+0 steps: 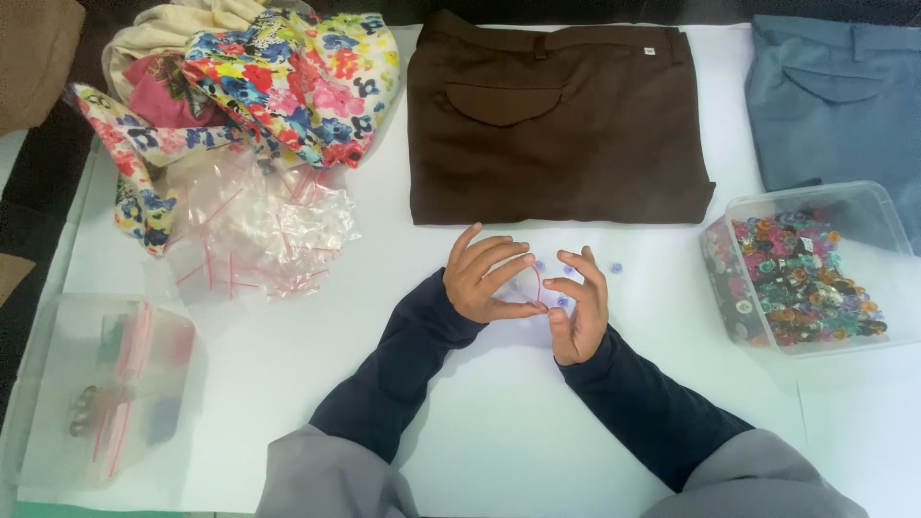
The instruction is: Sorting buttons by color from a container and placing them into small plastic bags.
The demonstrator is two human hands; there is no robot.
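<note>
My left hand (487,276) and my right hand (579,305) meet over the middle of the white table (499,422). Between their fingertips they pinch a small clear zip bag (533,286) with a red seal line. A few small purple buttons (616,268) lie on the table around my fingers; one looks held at my right fingertips. Folded brown trousers (556,120) lie just beyond my hands.
A clear plastic box (815,273) full of coloured buttons stands at the right. Folded blue-grey trousers (839,96) lie at the far right. A pile of empty zip bags (259,230) and floral cloth (278,82) sit at the left, filled bags (115,379) nearer.
</note>
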